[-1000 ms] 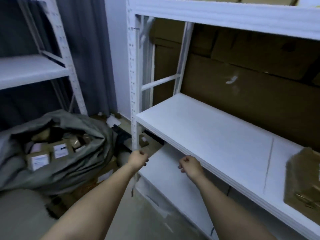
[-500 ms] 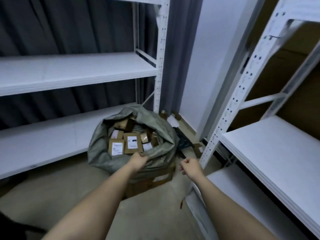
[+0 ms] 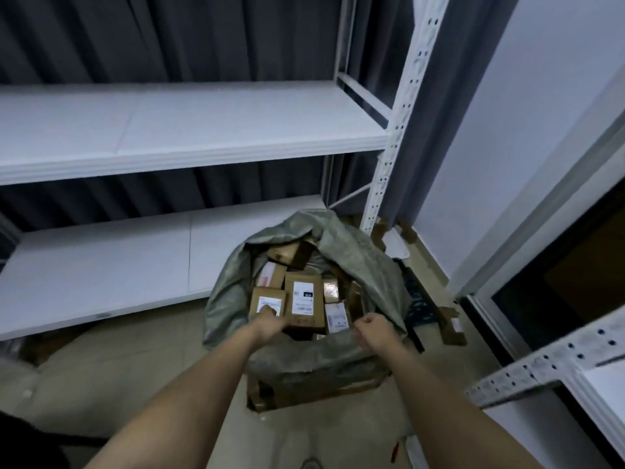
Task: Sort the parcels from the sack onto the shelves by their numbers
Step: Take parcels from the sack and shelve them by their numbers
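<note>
Left hand on sack parcel

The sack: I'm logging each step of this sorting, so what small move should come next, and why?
Probably closing the left hand on the labelled parcel at the near left of the open sack and lifting it out. Its fingers already lie on that parcel, while the right hand rests curled at the rim. Both shelves are bare.

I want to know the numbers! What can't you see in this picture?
Head view only:
- Numbers on the parcel labels: too small and blurred.
- Parcels deeper in the sack: hidden by the top ones and the fabric.
- Left hand fingertips: hidden behind the hand.
- Right hand grip on the sack rim: unclear.
</note>
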Demonstrator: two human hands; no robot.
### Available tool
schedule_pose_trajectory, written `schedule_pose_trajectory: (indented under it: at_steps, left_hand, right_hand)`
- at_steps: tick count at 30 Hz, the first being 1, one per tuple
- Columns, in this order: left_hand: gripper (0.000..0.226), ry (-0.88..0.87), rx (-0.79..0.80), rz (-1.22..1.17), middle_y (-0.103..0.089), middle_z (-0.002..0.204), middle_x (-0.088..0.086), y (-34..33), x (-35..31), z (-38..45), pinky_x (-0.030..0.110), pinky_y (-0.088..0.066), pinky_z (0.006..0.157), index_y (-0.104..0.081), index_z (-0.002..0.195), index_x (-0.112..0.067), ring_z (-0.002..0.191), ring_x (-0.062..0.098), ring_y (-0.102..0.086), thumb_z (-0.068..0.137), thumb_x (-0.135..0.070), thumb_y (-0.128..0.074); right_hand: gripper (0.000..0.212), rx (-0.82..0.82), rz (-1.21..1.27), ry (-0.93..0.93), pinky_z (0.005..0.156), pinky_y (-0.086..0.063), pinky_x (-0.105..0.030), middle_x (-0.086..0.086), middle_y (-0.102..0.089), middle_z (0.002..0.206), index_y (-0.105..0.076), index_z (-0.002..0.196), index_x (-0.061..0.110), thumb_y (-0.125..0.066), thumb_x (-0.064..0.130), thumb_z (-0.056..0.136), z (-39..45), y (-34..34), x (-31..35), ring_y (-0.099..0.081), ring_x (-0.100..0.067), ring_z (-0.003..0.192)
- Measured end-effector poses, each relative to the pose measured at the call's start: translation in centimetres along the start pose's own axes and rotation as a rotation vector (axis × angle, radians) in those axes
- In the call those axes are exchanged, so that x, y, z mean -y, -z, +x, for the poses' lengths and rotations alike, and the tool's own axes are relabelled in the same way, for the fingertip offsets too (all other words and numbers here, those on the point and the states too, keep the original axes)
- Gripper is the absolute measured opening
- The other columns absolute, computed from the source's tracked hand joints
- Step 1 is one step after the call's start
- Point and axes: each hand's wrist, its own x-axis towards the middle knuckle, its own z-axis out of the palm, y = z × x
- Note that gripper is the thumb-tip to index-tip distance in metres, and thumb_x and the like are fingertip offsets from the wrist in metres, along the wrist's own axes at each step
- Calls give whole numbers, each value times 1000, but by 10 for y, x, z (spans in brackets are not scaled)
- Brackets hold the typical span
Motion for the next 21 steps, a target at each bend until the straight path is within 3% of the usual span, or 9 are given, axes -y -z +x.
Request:
schedule_pose_trajectory:
  at_steps: [2,3,6,9,11,15,18,21]
  left_hand:
    - [18,36,-19,10,-62,119,8,8,1,25,34,-50,92,-58,110,-10,106,27,-61,93,-16,-55]
    - [18,58,-11,13,-61,121,6,11,2,36,35,-47,94,-57,110,-9,107,25,-59,94,-17,-55]
    - [24,106,9,17,-55,118,-1,17,2,69,28,-44,90,-51,115,-6,105,18,-54,93,-16,-56]
    - [45,158,47,60,-55,131,10,26,1,104,32,-44,94,-44,129,2,116,25,-54,93,-23,-56]
    - [56,191,71,103,-49,138,15,33,4,130,30,-42,89,-40,134,5,123,28,-50,93,-29,-55]
    - [48,204,88,68,-52,135,11,31,15,176,21,-37,87,-46,134,-4,121,24,-51,94,-30,-56]
    - [18,215,131,-13,-62,119,5,14,31,204,30,-49,89,-60,109,-20,103,18,-60,94,-30,-57]
    - [42,152,223,-102,-53,138,1,-14,48,234,38,-36,111,-49,135,-22,125,21,-50,96,-35,-53]
  right_hand:
    - [18,35,-37,-2,90,-51,-41,-6,-66,85,-57,77,18,-51,22,94,23,-5,16,-64,-28,94]
    - [18,48,-61,-7,87,-49,-39,-6,-67,87,-58,78,19,-51,23,94,33,-7,23,-64,-27,94]
    - [18,68,-111,-20,82,-47,-33,-6,-69,96,-58,77,22,-50,25,93,56,-15,39,-62,-23,93]
    - [15,90,-139,-47,86,-48,-34,-7,-68,99,-60,87,18,-48,25,94,80,-22,49,-62,-22,95]
    - [14,93,-151,-68,87,-48,-35,-5,-65,98,-59,90,17,-48,24,95,98,-30,55,-62,-22,95]
    - [9,132,-84,-53,84,-43,-27,-1,-57,103,-57,92,18,-50,21,96,132,-54,57,-54,-16,95]
    - [9,176,-8,-44,98,-45,-30,1,-56,117,-52,105,26,-53,31,97,156,-80,42,-55,-17,108]
    - [16,201,-1,-88,94,-51,-37,-1,-60,119,-54,110,24,-53,30,96,188,-104,20,-59,-18,102]
